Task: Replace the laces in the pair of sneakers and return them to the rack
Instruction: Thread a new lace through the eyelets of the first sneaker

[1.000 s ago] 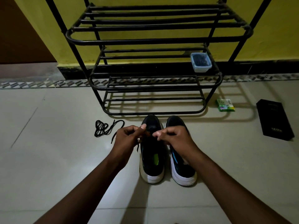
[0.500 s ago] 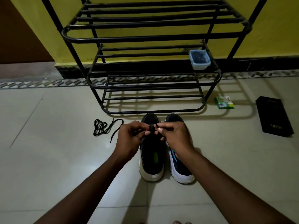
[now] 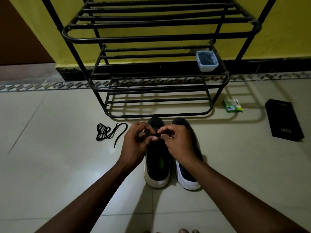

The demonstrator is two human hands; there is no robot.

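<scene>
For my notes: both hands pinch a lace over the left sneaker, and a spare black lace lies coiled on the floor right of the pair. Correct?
Not quite: the head view shows the spare black lace coiled on the floor left of the pair, not right. The rest stands: the left hand and right hand pinch a lace over the left sneaker.

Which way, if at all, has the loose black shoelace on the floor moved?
No. The loose shoelace keeps its place in front of the bottom left corner of the shoe rack.
</scene>
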